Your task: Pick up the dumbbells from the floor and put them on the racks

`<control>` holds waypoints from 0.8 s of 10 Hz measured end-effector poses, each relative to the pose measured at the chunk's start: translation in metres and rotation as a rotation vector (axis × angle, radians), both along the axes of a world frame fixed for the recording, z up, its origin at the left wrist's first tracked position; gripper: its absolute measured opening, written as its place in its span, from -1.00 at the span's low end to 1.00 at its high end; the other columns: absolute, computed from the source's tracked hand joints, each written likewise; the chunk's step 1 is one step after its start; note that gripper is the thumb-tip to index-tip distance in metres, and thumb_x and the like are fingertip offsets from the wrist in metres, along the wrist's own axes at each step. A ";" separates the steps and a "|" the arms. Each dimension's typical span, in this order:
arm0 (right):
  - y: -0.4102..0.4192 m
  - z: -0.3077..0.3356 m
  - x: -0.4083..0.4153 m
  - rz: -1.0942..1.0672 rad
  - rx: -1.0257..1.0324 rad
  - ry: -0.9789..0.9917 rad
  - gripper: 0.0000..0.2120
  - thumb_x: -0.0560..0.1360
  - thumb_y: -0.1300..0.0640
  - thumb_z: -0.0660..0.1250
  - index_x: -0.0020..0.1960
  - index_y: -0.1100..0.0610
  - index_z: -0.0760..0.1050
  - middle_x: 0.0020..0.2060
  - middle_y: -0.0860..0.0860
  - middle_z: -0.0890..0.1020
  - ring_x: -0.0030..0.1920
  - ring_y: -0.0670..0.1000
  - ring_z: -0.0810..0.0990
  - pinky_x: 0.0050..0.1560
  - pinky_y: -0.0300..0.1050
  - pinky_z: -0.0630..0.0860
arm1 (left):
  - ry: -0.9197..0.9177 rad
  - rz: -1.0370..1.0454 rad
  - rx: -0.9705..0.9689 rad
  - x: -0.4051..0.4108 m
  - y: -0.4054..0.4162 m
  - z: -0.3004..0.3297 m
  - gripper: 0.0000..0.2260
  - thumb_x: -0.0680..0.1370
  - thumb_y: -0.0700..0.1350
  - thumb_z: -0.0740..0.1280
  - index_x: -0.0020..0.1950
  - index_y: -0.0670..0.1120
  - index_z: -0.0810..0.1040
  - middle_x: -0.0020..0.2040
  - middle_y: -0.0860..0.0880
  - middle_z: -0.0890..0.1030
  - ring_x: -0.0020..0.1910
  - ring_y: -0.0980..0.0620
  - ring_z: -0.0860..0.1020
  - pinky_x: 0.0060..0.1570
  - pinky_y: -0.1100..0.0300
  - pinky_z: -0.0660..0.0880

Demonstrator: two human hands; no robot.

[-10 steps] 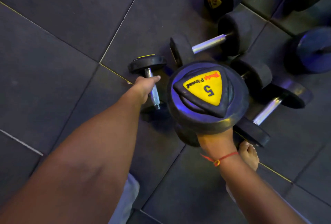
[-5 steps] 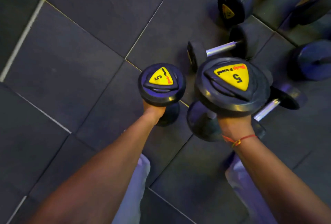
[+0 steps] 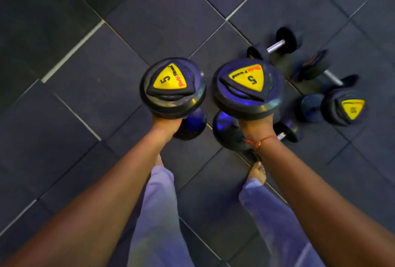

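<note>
Head view: left hand [image 3: 165, 125] and right hand [image 3: 255, 126] each grip a 5 dumbbell [image 3: 172, 87] upright — handles vertical for carrying. Spares [image 3: 342, 107] lie at 3 o'clock; racks unseen.

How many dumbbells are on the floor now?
4, all right of the held pair: one farthest, one angled nearer, one marked 10, a small one by the right hand. The disc beside the 10 may be a fifth.

The dark rubber-tiled floor [image 3: 149, 21] carries several black dumbbells with chrome handles [image 3: 275, 45] at right of the frame.
</note>
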State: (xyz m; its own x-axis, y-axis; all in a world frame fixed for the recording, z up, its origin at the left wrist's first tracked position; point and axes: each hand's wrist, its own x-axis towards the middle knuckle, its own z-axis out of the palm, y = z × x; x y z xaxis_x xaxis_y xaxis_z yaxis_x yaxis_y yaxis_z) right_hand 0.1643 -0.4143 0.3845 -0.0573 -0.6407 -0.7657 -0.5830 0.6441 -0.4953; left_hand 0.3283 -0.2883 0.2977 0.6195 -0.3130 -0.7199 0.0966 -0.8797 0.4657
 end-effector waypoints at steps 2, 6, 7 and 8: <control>0.000 0.138 0.082 -0.009 -0.456 -0.196 -0.85 0.40 0.47 0.30 -0.06 0.54 0.47 -0.12 0.46 0.55 -0.39 -0.18 0.47 -0.26 -0.34 0.41 | -0.032 -0.108 -0.201 0.093 -0.009 0.172 -0.58 0.42 -0.05 0.42 0.17 -0.30 0.57 0.15 -0.05 0.57 0.12 0.02 0.51 0.13 0.21 0.39; -0.020 0.327 0.333 0.273 -0.711 -0.158 -0.49 0.25 -0.25 0.36 -0.01 0.12 0.60 -0.14 0.13 0.70 -0.11 0.17 0.67 -0.10 0.14 0.60 | -0.192 -0.083 -0.554 0.337 -0.003 0.399 -0.58 0.36 -0.07 0.55 0.20 -0.01 0.59 0.09 0.02 0.63 0.08 0.04 0.59 0.12 0.13 0.53; -0.050 0.345 0.403 0.382 -0.763 -0.249 -0.67 0.32 -0.23 0.33 -0.10 0.00 0.55 -0.24 0.04 0.68 -0.23 0.11 0.68 -0.20 0.14 0.62 | -0.237 -0.193 -0.593 0.404 -0.033 0.426 -0.83 0.46 -0.05 0.48 0.00 0.01 0.58 -0.11 0.02 0.62 -0.09 0.04 0.60 -0.08 0.23 0.49; -0.094 0.351 0.476 0.413 -0.710 -0.332 -0.64 0.32 -0.26 0.32 -0.09 0.00 0.52 -0.24 0.09 0.66 -0.20 0.17 0.66 -0.20 0.20 0.61 | -0.270 -0.160 -0.570 0.471 -0.065 0.438 -0.74 0.46 0.05 0.45 -0.14 -0.14 0.56 -0.22 -0.13 0.63 -0.20 -0.08 0.61 -0.14 0.07 0.52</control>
State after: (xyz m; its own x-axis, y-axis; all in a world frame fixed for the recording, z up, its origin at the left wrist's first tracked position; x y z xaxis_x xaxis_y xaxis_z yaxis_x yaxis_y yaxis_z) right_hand 0.6403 -0.5078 0.7354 0.4380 -0.8916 -0.1150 -0.4556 -0.1099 -0.8834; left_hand 0.7993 -0.3537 0.7360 0.6691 -0.7035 -0.2395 -0.2008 -0.4814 0.8532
